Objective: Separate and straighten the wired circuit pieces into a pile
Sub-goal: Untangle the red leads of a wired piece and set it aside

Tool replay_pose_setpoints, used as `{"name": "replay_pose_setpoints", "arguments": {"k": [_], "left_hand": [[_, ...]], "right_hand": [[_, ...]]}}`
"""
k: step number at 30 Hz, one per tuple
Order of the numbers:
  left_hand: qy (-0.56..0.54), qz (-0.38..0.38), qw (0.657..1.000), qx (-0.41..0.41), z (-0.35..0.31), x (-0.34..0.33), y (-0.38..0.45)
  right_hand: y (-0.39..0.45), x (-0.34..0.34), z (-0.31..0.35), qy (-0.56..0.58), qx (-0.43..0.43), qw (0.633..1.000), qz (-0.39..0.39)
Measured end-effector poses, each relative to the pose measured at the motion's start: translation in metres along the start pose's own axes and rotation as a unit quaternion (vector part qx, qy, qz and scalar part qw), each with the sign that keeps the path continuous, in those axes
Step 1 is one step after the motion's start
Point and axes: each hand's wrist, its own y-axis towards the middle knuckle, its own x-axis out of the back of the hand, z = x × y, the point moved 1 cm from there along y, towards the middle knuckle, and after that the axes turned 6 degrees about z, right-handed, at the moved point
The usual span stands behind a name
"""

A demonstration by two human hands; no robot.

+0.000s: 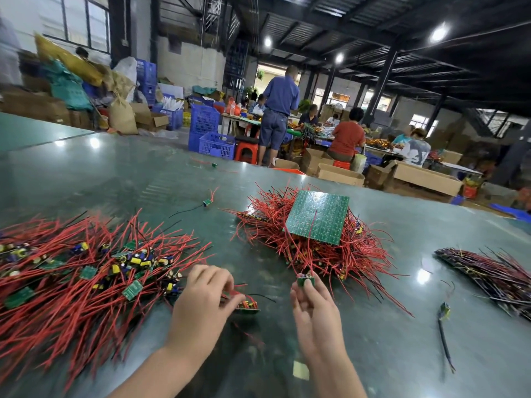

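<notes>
Head view looks down over a dark green glossy table [373, 326], both bare hands close to its near edge. The right hand [314, 307] is raised off the surface and pinches a tiny green circuit board [305, 280] between thumb and fingertips, its long red wires [311, 239] trailing up and away toward the middle heap. The left hand [205, 300] has its fingers curled down, pinching another small board [247, 305] that sits right on the table, red and black leads sticking out of it.

The pieces themselves: little green boards with yellow and blue parts on top, each with thin red wires, some black. A big tangled heap [86, 271] of them covers the left side of the table, wires going every which way. A second pile [310, 248] sits mid-table just beyond the right hand, with a square green PCB panel [319, 215] lying tilted on top of it. Over by the right edge there's a neater bundle [494, 274], wires lying roughly parallel. A couple of stray pieces [207, 201] lie farther toward the far edge, and one with a black lead [444, 311] rests near the right side.
</notes>
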Motion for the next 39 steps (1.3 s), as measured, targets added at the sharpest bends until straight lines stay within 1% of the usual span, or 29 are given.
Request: {"name": "replay_pose_setpoints", "arguments": {"k": [1,2,3,4,5,6,7,8,9,11,12,14,16,18,21,23,25,28,30,31,32,34,35,37,39], "left_hand": [[-0.031,-0.010,0.999,0.005,-0.002,0.001,0.001],[-0.088,-0.004,0.996,0.031,-0.005,0.002,0.001],[-0.195,0.016,0.977,0.082,-0.010,0.002,0.002],[-0.349,0.050,0.923,0.153,-0.016,0.002,0.003],[-0.502,0.095,0.827,0.232,-0.021,-0.001,0.004],[-0.605,0.136,0.726,0.297,-0.024,-0.004,0.004],[-0.663,0.172,0.648,0.335,-0.026,-0.006,0.002],[-0.689,0.197,0.604,0.349,-0.027,-0.005,0.001],[-0.702,0.209,0.581,0.356,-0.029,-0.002,0.001],[-0.733,0.195,0.544,0.359,-0.030,0.002,0.001],[-0.745,0.179,0.532,0.360,-0.028,0.003,0.001],[-0.749,0.172,0.527,0.361,-0.025,0.003,0.001],[-0.735,0.186,0.542,0.364,-0.023,0.001,0.001],[-0.716,0.194,0.562,0.365,-0.022,-0.003,0.001],[-0.703,0.194,0.576,0.371,-0.019,-0.005,0.000],[-0.691,0.206,0.589,0.365,-0.019,-0.005,-0.001],[-0.688,0.226,0.595,0.349,-0.020,-0.005,-0.002],[-0.695,0.233,0.595,0.328,-0.023,-0.006,-0.004],[-0.693,0.225,0.604,0.322,-0.023,-0.006,-0.003],[-0.684,0.224,0.617,0.317,-0.022,-0.006,-0.003],[-0.666,0.228,0.640,0.308,-0.022,-0.006,-0.003],[-0.615,0.237,0.696,0.284,-0.023,-0.006,-0.003],[-0.593,0.238,0.718,0.274,-0.023,-0.007,-0.003],[-0.557,0.235,0.750,0.267,-0.025,-0.008,-0.003],[-0.536,0.236,0.765,0.267,-0.026,-0.009,-0.003]], "right_hand": [[-0.001,-0.003,-0.002,0.001,0.001,0.999,0.032],[-0.002,-0.006,-0.004,-0.007,0.002,0.998,0.069],[-0.004,-0.009,-0.007,-0.023,-0.001,0.994,0.109],[-0.006,-0.011,-0.011,-0.046,-0.006,0.988,0.150],[-0.008,-0.013,-0.014,-0.075,-0.010,0.979,0.187],[-0.010,-0.013,-0.017,-0.108,-0.010,0.970,0.218],[-0.011,-0.013,-0.019,-0.144,-0.008,0.960,0.240],[-0.012,-0.013,-0.020,-0.177,-0.005,0.951,0.254],[-0.012,-0.013,-0.020,-0.199,-0.003,0.944,0.265],[-0.012,-0.012,-0.018,-0.229,0.002,0.931,0.283],[-0.012,-0.013,-0.016,-0.256,0.008,0.924,0.286],[-0.013,-0.013,-0.015,-0.329,0.042,0.904,0.268],[-0.013,-0.011,-0.014,-0.376,0.090,0.888,0.247],[-0.015,-0.012,-0.014,-0.390,0.118,0.875,0.263],[-0.017,-0.013,-0.013,-0.378,0.120,0.877,0.270],[-0.017,-0.013,-0.011,-0.392,0.155,0.867,0.266],[-0.017,-0.014,-0.010,-0.408,0.183,0.857,0.256],[-0.017,-0.016,-0.011,-0.383,0.155,0.872,0.262],[-0.018,-0.016,-0.011,-0.375,0.150,0.878,0.255],[-0.018,-0.016,-0.010,-0.380,0.155,0.878,0.246],[-0.017,-0.016,-0.008,-0.389,0.158,0.877,0.234],[-0.015,-0.015,-0.005,-0.398,0.153,0.880,0.210],[-0.014,-0.014,-0.004,-0.394,0.144,0.885,0.201],[-0.013,-0.013,-0.003,-0.383,0.121,0.896,0.188],[-0.013,-0.012,-0.004,-0.370,0.100,0.908,0.167]]}}
